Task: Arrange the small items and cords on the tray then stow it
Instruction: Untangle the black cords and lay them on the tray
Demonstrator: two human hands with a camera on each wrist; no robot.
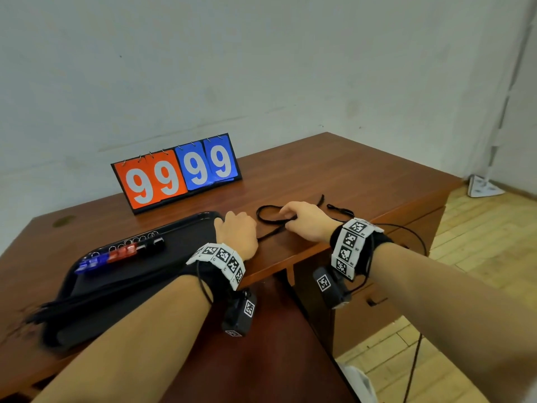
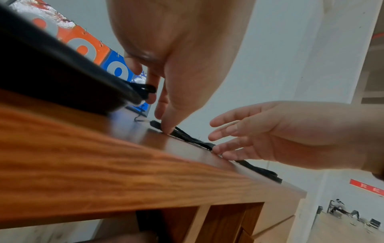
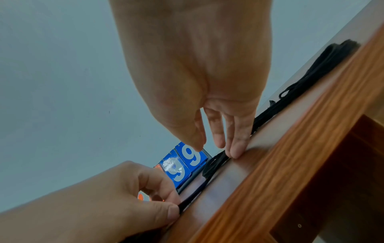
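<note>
Two hands are working on a brown table (image 1: 334, 170). The left hand (image 1: 236, 232) is pinching a black cord (image 1: 268, 221) between its thumb and finger, right beside the black tray (image 1: 151, 274). The right hand (image 1: 305, 221) is pressing its straight fingers (image 3: 236, 148) down on the same cord, where the cord is making a loop on the table. Small clips (image 1: 116, 253), blue, red and black, are lying in a row on the tray. A number board (image 1: 177, 173) showing nines is standing at the back of the table.
</note>
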